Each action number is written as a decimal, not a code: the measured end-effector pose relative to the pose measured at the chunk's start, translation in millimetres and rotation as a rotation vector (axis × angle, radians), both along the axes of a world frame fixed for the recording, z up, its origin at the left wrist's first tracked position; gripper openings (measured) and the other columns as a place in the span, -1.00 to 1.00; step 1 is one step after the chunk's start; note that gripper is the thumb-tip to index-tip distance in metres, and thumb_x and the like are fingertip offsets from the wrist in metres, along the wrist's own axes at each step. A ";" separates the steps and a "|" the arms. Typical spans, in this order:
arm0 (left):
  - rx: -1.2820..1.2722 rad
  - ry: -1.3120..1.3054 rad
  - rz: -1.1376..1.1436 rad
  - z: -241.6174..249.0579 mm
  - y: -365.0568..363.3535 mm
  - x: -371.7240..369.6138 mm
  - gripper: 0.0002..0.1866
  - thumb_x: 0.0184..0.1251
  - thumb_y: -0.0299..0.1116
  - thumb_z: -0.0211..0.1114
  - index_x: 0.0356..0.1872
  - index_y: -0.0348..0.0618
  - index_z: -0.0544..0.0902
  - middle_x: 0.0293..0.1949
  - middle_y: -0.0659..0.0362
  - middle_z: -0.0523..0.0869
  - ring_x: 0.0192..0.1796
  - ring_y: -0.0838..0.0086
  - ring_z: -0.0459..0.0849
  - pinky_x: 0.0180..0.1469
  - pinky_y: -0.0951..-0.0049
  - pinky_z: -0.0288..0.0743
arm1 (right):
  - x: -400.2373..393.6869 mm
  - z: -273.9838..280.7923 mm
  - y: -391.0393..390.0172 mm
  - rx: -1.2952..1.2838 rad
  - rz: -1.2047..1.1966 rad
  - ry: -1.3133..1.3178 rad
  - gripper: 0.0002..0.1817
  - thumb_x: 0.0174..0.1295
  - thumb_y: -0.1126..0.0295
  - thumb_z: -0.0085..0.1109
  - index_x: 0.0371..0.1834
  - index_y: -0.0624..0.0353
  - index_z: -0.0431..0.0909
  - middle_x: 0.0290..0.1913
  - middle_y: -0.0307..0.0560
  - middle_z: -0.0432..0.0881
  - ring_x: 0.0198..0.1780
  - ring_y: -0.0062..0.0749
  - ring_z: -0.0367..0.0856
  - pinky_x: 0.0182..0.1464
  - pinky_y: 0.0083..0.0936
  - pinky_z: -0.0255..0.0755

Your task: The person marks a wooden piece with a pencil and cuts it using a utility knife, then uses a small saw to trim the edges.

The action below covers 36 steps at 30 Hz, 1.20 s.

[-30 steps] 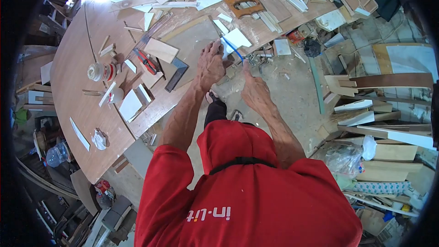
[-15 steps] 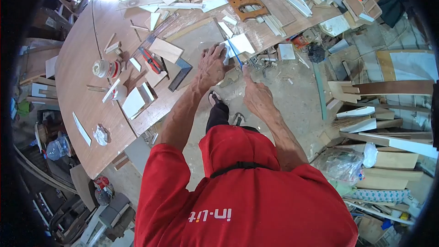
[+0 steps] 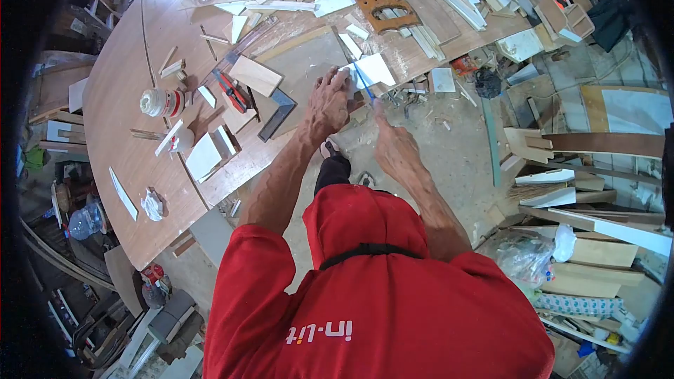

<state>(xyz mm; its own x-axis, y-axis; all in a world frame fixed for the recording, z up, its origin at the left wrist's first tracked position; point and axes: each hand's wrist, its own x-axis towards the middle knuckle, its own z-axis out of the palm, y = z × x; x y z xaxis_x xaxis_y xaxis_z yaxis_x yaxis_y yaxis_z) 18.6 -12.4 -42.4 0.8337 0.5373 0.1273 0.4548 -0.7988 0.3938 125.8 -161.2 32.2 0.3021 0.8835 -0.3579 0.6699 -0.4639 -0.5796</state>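
My left hand (image 3: 328, 104) presses down at the table's near edge, fingers bent over a white-faced board offcut (image 3: 379, 70). Just to its right, my right hand (image 3: 395, 146) is closed around the rear end of a slim blue tool (image 3: 364, 83), its index finger stretched along it. The tool's thin front part lies across the offcut, and its exact kind is hard to make out. Left of my left hand are a dark try square (image 3: 278, 116), a small wooden block (image 3: 256, 76) and red-handled pliers (image 3: 232, 91).
A wooden-handled handsaw (image 3: 386, 12) lies at the back of the table (image 3: 116, 126) among strips and offcuts. A white jar (image 3: 163, 103) stands on the left. Board pieces (image 3: 597, 224) are stacked on the right, and a plastic bag (image 3: 523, 256) lies near them.
The view has shifted slightly. Both hands keep nearly the same place by the offcut, and the blue tool has moved very little over it.
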 end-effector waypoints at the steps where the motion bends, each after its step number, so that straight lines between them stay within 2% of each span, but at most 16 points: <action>1: 0.001 -0.006 0.001 -1.8 0.5 2.4 -0.43 0.21 -0.03 0.33 0.02 -0.39 0.59 0.25 -0.03 0.44 0.32 0.01 0.35 0.31 0.11 0.27 | 1.1 -6.3 3.2 0.042 -0.005 -0.014 -0.12 0.00 0.59 0.00 0.51 0.27 -0.06 -0.46 0.43 0.59 -0.35 0.36 0.60 -0.17 0.07 0.43; 5: 0.005 0.023 0.009 3.3 -2.9 -0.4 -0.49 0.21 -0.04 0.34 -0.02 -0.31 0.65 0.24 -0.02 0.45 0.31 0.02 0.35 0.30 0.10 0.28 | -1.8 -18.7 -5.1 0.106 0.028 -0.078 -0.13 0.01 0.58 -0.01 0.50 0.29 -0.05 -0.50 0.42 0.58 -0.39 0.34 0.60 -0.18 0.08 0.44; 7: 0.020 0.019 0.019 4.5 3.4 1.9 -0.52 0.20 -0.04 0.34 -0.05 -0.26 0.68 0.24 -0.02 0.45 0.31 0.03 0.35 0.29 0.10 0.29 | 2.3 -10.1 -17.6 -0.017 0.089 -0.098 -0.10 0.08 0.52 0.05 0.52 0.30 -0.16 -0.48 0.37 0.60 -0.38 0.22 0.65 -0.27 0.01 0.47; 10: 0.027 0.029 0.009 6.5 -1.0 2.2 -0.57 0.20 -0.03 0.34 -0.12 -0.19 0.72 0.23 -0.01 0.45 0.28 0.08 0.38 0.25 0.10 0.32 | 0.4 -16.0 -6.4 0.075 0.014 -0.041 -0.12 0.00 0.59 -0.01 0.50 0.30 -0.05 -0.52 0.42 0.57 -0.40 0.33 0.61 -0.21 0.06 0.45; 13: -0.019 0.112 0.016 15.8 -0.9 5.2 -0.57 0.21 -0.04 0.34 -0.12 -0.23 0.71 0.22 0.00 0.44 0.27 0.08 0.39 0.25 0.11 0.32 | -3.2 -7.3 -11.8 0.056 0.017 -0.096 -0.13 0.00 0.59 0.00 0.50 0.29 -0.04 -0.53 0.42 0.57 -0.40 0.31 0.61 -0.23 0.04 0.45; 17: 0.003 0.054 0.009 9.6 -4.3 2.2 -0.55 0.21 -0.04 0.34 -0.14 -0.28 0.70 0.20 0.02 0.46 0.26 0.08 0.39 0.25 0.13 0.32 | 3.6 -6.4 -4.5 0.051 0.006 -0.058 -0.16 0.02 0.58 -0.02 0.49 0.28 -0.01 -0.52 0.45 0.56 -0.39 0.34 0.61 -0.24 0.06 0.44; 19: -0.078 0.035 0.000 13.2 -1.2 2.3 -0.50 0.13 -0.10 0.37 -0.10 -0.40 0.64 0.20 0.04 0.43 0.29 0.07 0.35 0.22 0.06 0.33 | 0.0 -9.5 2.8 0.145 0.000 -0.019 -0.18 0.04 0.58 -0.03 0.49 0.28 0.01 -0.51 0.47 0.56 -0.38 0.37 0.60 -0.22 0.11 0.41; 23: -0.003 -0.010 0.011 4.3 -1.9 1.4 -0.52 0.10 -0.11 0.39 -0.16 -0.40 0.66 0.19 0.04 0.44 0.28 0.07 0.35 0.19 0.09 0.36 | 4.0 2.3 -6.4 0.004 0.008 -0.045 -0.19 0.04 0.59 -0.04 0.48 0.29 0.02 -0.48 0.49 0.56 -0.35 0.38 0.60 -0.20 0.12 0.41; 26: -0.065 -0.059 -0.002 9.9 0.2 3.2 -0.59 0.06 -0.15 0.42 -0.31 -0.39 0.70 0.13 0.02 0.45 0.24 0.09 0.37 0.18 0.10 0.36 | 8.1 5.3 -5.3 0.063 0.033 -0.079 -0.23 0.11 0.52 -0.04 0.47 0.36 0.00 -0.48 0.44 0.59 -0.36 0.34 0.63 -0.20 0.07 0.47; 28: -0.040 -0.056 -0.002 10.9 1.4 3.7 -0.60 0.06 -0.15 0.42 -0.31 -0.38 0.70 0.12 0.03 0.45 0.23 0.10 0.37 0.17 0.10 0.37 | 6.2 11.6 -4.8 0.024 0.048 -0.089 -0.19 0.04 0.59 -0.04 0.48 0.27 0.03 -0.43 0.50 0.58 -0.28 0.40 0.61 -0.16 0.09 0.43; 31: -0.076 -0.047 0.016 10.2 -1.0 3.5 -0.61 0.07 -0.15 0.41 -0.31 -0.37 0.70 0.11 0.05 0.45 0.23 0.11 0.37 0.16 0.11 0.37 | 9.3 4.6 6.8 0.027 0.028 -0.046 -0.20 0.04 0.59 -0.04 0.48 0.24 0.04 -0.39 0.52 0.58 -0.26 0.42 0.60 -0.15 0.11 0.42; 34: -0.062 -0.008 0.027 11.4 -2.0 2.5 -0.60 0.08 -0.14 0.40 -0.30 -0.36 0.71 0.11 0.06 0.45 0.24 0.12 0.35 0.16 0.12 0.36 | 10.3 -5.3 5.6 0.152 0.077 -0.115 -0.21 0.06 0.57 -0.03 0.48 0.31 0.04 -0.47 0.43 0.58 -0.34 0.33 0.62 -0.19 0.07 0.46; 36: -0.011 0.013 0.026 11.5 4.2 6.7 -0.60 0.09 -0.14 0.40 -0.30 -0.36 0.72 0.11 0.06 0.45 0.25 0.13 0.35 0.16 0.12 0.36 | 14.4 6.8 6.5 0.086 0.079 -0.108 -0.21 0.07 0.56 -0.02 0.47 0.33 0.04 -0.47 0.43 0.58 -0.33 0.33 0.62 -0.19 0.07 0.45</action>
